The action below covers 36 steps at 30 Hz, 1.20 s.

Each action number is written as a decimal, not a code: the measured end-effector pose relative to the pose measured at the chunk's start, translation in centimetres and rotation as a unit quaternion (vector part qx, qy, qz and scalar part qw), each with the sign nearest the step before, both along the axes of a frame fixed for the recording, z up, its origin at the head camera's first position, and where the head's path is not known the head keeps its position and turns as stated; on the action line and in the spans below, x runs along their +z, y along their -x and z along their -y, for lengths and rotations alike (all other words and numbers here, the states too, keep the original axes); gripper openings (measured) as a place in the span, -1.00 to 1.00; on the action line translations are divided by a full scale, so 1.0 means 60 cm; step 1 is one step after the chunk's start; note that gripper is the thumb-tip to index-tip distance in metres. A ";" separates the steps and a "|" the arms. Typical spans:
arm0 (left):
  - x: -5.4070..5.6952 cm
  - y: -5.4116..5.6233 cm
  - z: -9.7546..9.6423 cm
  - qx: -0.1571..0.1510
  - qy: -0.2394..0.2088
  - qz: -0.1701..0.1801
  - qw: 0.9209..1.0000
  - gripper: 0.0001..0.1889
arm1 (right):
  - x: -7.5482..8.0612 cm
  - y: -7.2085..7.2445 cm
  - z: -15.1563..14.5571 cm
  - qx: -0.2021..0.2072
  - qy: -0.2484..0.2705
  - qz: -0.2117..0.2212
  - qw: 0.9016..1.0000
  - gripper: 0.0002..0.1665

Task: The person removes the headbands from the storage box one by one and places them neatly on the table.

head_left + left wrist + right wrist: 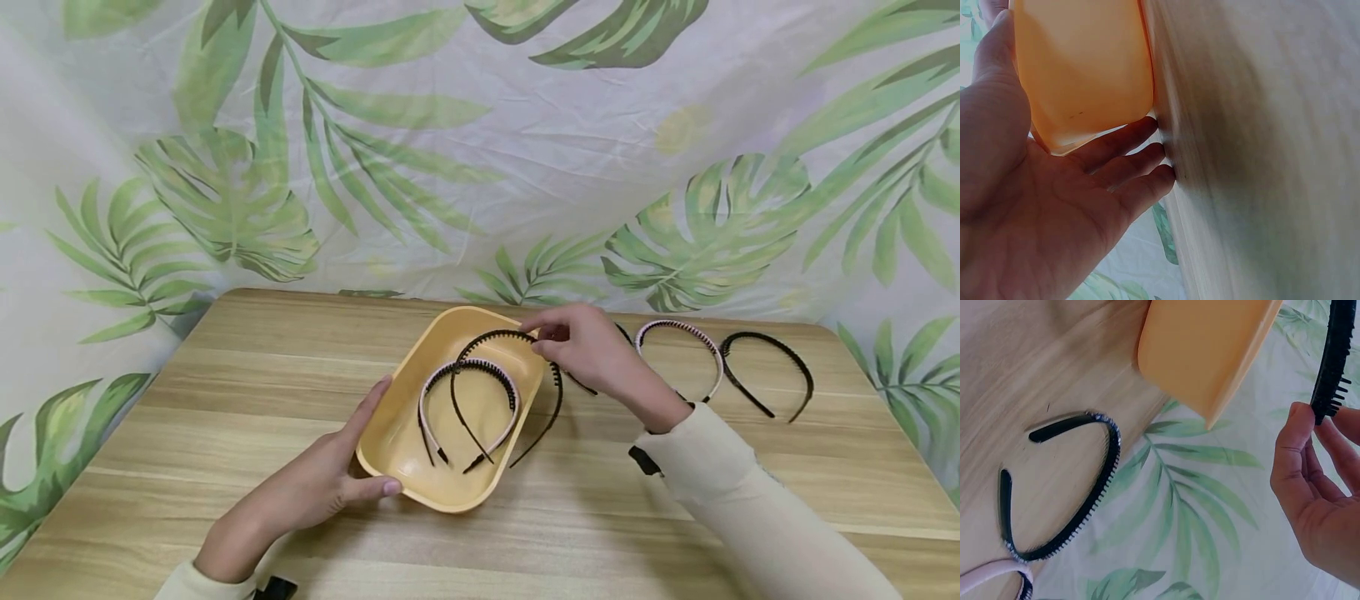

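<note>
My left hand (326, 479) holds the corner of a yellow plastic basin (375, 429), thumb on its near wall and fingers along the left side. In the left wrist view, several fingertips rest by the bottom of the basin (1085, 69). My right hand (588, 350) pinches a black toothed headband (558, 396) near its top, over the basin's right rim. One leg of that headband hangs outside the basin, the other over its inside. A pale pink headband (426, 400) with black teeth lies in the basin.
Right of the basin on the wooden table (225, 400) lie a black headband (1113, 456) partly hidden by my right hand, a pale pink one (678, 325) and another black one (806, 375). A leaf-print cloth (420, 192) hangs behind the table.
</note>
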State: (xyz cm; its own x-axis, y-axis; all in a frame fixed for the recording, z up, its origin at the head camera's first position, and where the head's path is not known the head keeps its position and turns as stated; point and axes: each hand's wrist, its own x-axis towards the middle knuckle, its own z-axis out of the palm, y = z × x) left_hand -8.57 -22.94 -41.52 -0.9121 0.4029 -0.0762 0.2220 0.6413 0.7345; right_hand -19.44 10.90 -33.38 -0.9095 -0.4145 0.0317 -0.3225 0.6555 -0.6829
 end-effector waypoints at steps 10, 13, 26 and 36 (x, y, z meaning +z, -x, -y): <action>0.001 0.001 0.001 -0.001 0.005 0.010 1.000 0.25 | 0.005 -0.004 -0.039 0.009 -0.007 0.015 1.000 -0.60; 0.001 0.002 0.001 -0.001 0.005 0.009 1.000 0.25 | 0.006 -0.007 -0.050 0.011 -0.013 0.016 1.000 -0.60; 0.000 0.002 0.003 -0.003 0.003 0.010 1.000 0.24 | 0.000 -0.020 -0.098 0.009 -0.026 0.035 0.999 -0.60; 0.002 0.001 0.001 -0.004 0.003 0.010 1.000 0.24 | -0.012 -0.028 -0.136 0.011 -0.044 0.025 0.999 -0.62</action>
